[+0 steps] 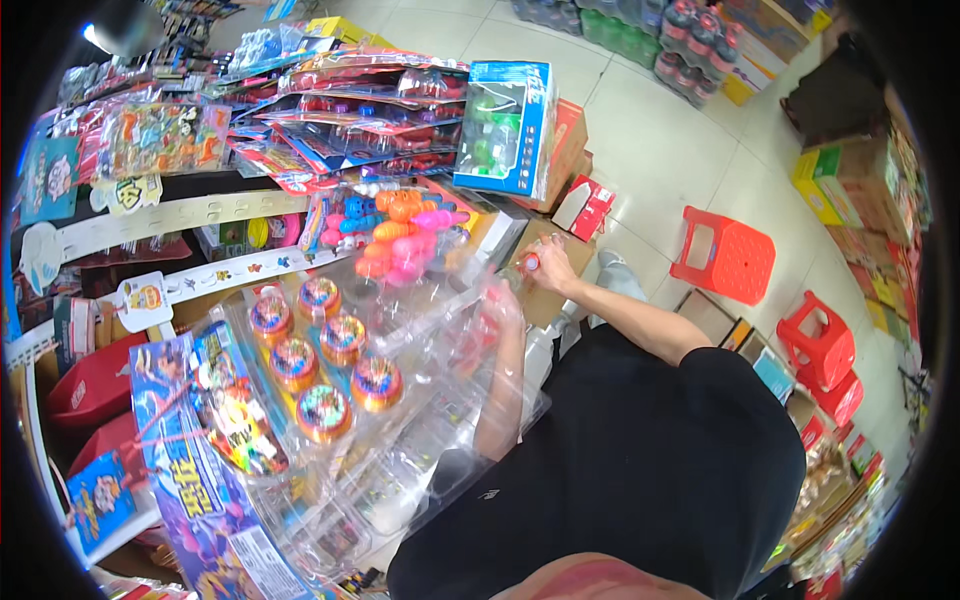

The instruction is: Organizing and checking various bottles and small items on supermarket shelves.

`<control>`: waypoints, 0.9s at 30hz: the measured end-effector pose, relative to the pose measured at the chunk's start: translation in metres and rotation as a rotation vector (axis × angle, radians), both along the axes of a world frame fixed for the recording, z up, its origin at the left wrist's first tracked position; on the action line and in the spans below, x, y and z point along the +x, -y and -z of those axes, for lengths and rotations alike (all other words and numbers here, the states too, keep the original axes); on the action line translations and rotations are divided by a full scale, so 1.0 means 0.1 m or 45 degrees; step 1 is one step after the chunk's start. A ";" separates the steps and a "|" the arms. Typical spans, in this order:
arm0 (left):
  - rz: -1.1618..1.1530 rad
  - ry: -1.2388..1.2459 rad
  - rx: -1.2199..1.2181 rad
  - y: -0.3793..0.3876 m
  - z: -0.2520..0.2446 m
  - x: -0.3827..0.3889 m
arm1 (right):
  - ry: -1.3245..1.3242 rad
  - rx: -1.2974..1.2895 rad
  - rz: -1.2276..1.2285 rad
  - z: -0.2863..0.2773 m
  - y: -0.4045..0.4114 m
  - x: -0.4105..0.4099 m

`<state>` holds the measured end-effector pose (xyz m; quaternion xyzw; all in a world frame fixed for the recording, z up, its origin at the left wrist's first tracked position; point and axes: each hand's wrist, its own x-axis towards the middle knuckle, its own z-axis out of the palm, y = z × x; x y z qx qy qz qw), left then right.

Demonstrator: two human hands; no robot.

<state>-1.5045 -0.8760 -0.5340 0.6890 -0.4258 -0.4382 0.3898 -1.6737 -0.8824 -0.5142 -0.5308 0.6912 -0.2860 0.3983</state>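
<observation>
My right hand [553, 264] closes its fingers around a small clear bottle with a red cap [532, 262], above a cardboard box [559, 289]. My left hand [504, 306] is blurred and lies behind clear plastic packaging, near the bottle's lower part; what its fingers hold cannot be told. In front of my left forearm spreads a large clear plastic pack with a printed card [202, 480] and several round yo-yo-like toys [323, 411]. Beyond my left hand lies a bunch of orange, pink and blue plastic toys [405, 232].
Stacked blister-packed toys [375, 112] and a blue window box [502, 127] stand ahead. White shelves [187, 214] line the left. A red plastic stool [727, 255] stands on the tiled floor at right, with more red stools [819, 337] and cartons beyond. Shrink-wrapped bottles [697, 45] lie at the top.
</observation>
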 end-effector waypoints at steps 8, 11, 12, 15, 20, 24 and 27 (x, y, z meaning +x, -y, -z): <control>-0.193 -0.262 -0.080 0.39 -0.08 -0.46 | 0.191 0.001 -0.086 0.32 0.53 0.05; -0.270 -0.215 -0.061 0.35 0.09 -0.53 | 0.177 -0.024 -0.132 0.29 0.61 0.05; -0.319 -0.200 -0.045 0.35 0.16 -0.54 | 0.177 -0.015 -0.160 0.26 0.61 0.07; -0.406 -0.094 -0.093 0.34 0.44 -0.44 | 0.075 -0.003 -0.098 0.17 0.65 0.14; -0.430 -0.150 -0.078 0.41 0.40 -0.60 | 0.136 -0.024 0.024 0.46 0.69 0.08; -0.430 -0.270 -0.020 0.30 0.19 -0.59 | 0.167 -0.081 -0.053 0.43 0.46 -0.21; -0.252 -0.221 -0.190 0.02 0.15 -0.39 | -0.021 -0.006 -0.216 0.35 0.21 -0.39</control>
